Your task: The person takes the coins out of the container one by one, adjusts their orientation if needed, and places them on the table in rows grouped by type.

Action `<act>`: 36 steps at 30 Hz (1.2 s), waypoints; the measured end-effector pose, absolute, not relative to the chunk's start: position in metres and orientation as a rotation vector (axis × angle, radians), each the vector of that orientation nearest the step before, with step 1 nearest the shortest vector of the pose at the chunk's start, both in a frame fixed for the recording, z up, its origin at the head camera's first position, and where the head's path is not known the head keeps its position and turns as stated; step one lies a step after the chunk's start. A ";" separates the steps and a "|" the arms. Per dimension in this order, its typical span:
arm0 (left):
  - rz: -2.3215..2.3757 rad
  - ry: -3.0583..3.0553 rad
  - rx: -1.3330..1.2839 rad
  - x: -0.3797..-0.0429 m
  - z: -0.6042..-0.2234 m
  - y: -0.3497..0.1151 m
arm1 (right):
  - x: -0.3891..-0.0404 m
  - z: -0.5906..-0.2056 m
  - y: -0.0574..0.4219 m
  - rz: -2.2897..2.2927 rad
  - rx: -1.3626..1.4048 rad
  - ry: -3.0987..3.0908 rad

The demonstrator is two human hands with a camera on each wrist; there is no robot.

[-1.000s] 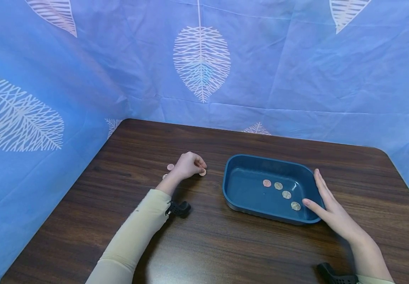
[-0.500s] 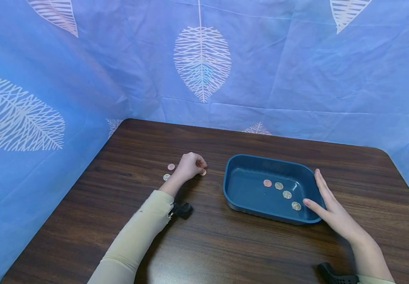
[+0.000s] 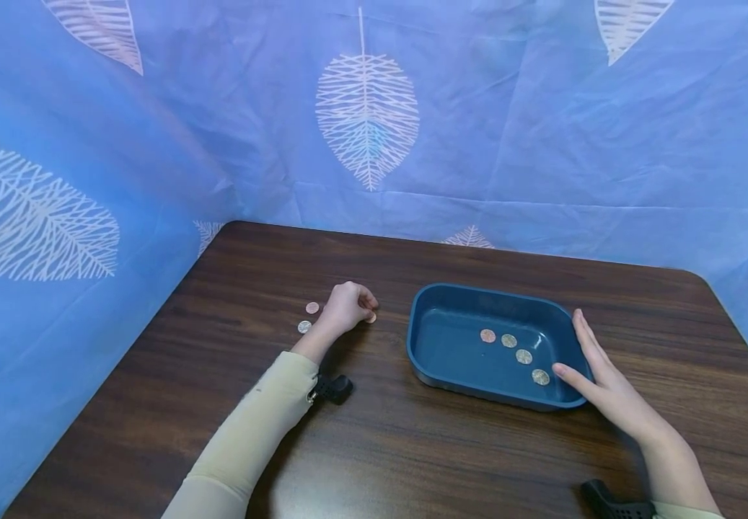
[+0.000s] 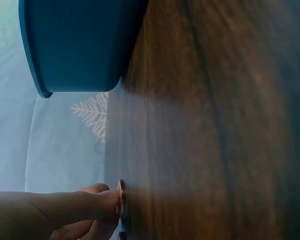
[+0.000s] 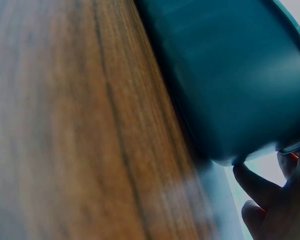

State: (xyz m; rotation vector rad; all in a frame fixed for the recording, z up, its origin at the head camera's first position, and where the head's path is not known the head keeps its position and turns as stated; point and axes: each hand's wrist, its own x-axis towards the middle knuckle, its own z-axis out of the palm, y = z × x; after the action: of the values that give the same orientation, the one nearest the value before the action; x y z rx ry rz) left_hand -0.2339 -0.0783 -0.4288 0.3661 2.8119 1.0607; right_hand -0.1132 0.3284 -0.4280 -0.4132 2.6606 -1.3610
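Note:
In the head view my left hand is on the table left of a blue plastic tray, its fingers curled. Thumb and fingertips pinch a copper coin. The left wrist view shows that coin edge-on, very near the tabletop, at the fingertips. Behind the hand lie a copper coin and a silver coin. My right hand holds the right end of the tray, thumb over the rim and fingers along the outer wall. Inside the tray lie several coins, one copper and the others silver-toned.
The dark wood table has rounded far corners. Behind it and along the left hangs a blue cloth with white leaf prints. Black wrist straps sit at both cuffs.
Hands, tray and coins stay almost in place. The left hand remains at the same copper coin, and less of that coin shows past the fingertips. The head view shifts slightly.

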 end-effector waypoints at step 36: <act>1.333 2.537 0.767 -0.214 -0.378 0.073 | -0.114 -0.429 0.327 -1.337 -0.375 2.690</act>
State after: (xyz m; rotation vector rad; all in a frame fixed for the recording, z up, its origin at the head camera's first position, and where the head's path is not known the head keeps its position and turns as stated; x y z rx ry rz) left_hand -0.2137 0.0733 -0.3778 0.7668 2.5375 1.3327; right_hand -0.1137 0.3275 -0.4287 -0.3755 2.6902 -1.3373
